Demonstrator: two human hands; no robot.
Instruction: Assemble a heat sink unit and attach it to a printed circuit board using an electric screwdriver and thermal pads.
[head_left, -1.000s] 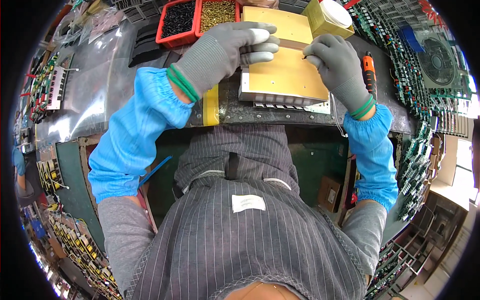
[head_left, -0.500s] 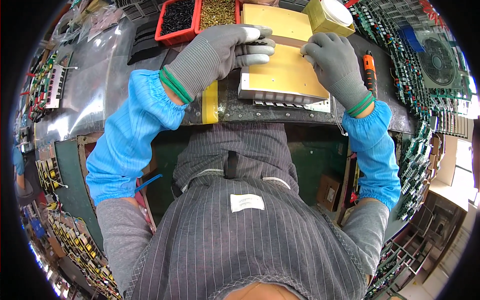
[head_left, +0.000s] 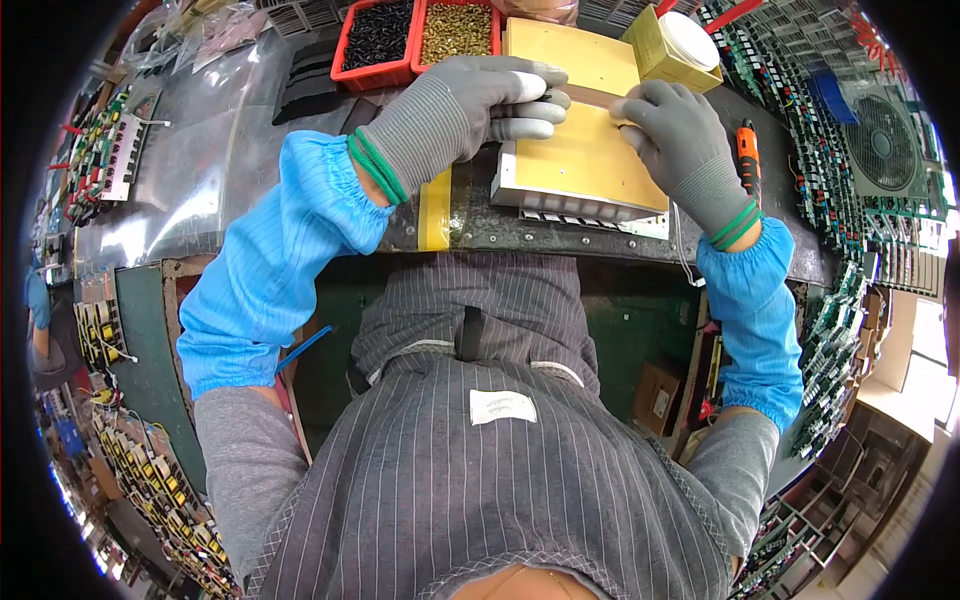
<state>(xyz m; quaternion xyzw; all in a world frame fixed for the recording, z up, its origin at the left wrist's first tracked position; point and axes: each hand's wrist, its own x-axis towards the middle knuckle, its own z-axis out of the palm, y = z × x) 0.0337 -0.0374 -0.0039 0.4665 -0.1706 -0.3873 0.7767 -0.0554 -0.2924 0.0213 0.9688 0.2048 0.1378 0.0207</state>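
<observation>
Wearing an unreadable label (head_left: 503, 406); red bins (head_left: 375, 78) of parts (head_left: 455, 35) near table's (head_left: 185, 170) far edge; left hand (head_left: 455, 105), right hand (head_left: 678, 142) fingers curled, grip unclear.

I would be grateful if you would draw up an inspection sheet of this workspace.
Surface: dark bench, yellow strip near its front edge.
Job's things: gold-coloured panel below both hands; red trays of black parts and brass-coloured parts beyond the left hand; orange-and-black tool right of the right hand.
Clutter: plastic bags and dark strips, far left.
Hands: both gloved, fingers bent; whether either grips anything is unclear.
Cables: thin white cable by the right sleeve.
Surroundings: circuit boards on both sides; fan at right.
</observation>
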